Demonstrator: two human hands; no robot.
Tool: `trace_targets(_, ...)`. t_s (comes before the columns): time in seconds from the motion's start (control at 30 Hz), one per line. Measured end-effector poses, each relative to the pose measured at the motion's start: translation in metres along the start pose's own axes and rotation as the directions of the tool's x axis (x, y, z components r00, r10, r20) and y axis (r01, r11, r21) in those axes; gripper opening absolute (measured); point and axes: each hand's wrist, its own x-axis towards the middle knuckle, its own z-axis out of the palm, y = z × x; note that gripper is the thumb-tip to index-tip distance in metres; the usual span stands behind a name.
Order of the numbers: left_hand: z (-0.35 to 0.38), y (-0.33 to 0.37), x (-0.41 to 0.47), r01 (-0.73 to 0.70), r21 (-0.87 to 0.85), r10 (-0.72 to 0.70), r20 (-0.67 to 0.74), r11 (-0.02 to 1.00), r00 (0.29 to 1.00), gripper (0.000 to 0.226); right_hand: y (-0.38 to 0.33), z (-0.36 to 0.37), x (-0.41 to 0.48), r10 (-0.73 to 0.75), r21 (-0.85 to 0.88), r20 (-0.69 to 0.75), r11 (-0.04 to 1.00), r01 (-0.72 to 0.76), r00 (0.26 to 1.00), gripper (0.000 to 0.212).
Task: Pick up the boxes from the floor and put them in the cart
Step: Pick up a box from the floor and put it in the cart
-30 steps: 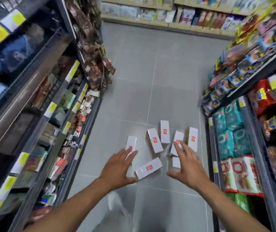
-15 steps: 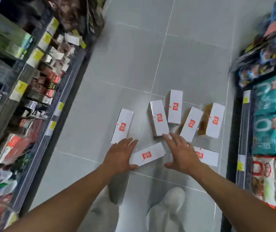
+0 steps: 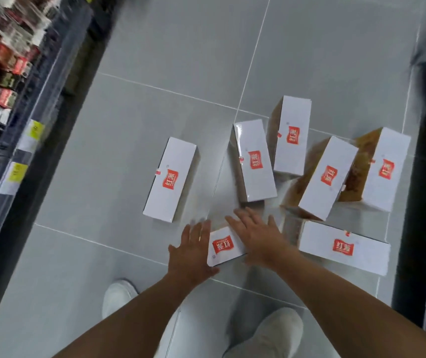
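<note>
Several white boxes with red labels lie scattered on the grey tiled floor. The nearest box [image 3: 224, 246] lies between my hands. My left hand [image 3: 190, 251] is at its left end and my right hand [image 3: 257, 237] covers its right end, both with fingers spread straight. Whether the palms touch the box I cannot tell. Another box [image 3: 170, 179] lies to the left, one [image 3: 255, 161] just beyond my hands, and one [image 3: 343, 248] to the right. The cart is out of view.
Stocked shelves [image 3: 2, 81] run along the left, with yellow price tags on their edges. A dark shelf base [image 3: 423, 202] borders the right. My white shoes [image 3: 266, 332] stand on the floor below the boxes. Grey tiles stretch ahead past the boxes.
The view has dropped closer to the floor. Both hands have come down onto the two ends of the nearest box, which now lies between them.
</note>
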Motion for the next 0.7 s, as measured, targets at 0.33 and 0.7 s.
trace_targets(0.33,0.012,-0.008,0.02,-0.038,0.091,0.044,-0.068,0.995,0.997,0.094,-0.002,0.023,0.022,-0.017,0.023,-0.114,1.0,0.02,0.993,0.083)
trace_targets(0.7,-0.104,0.02,-0.013,-0.216,0.186,0.213,0.036,0.959,0.976,0.095,-0.005,-0.061,-0.041,0.041,0.066,-0.153,0.997,-0.031,0.987,0.089)
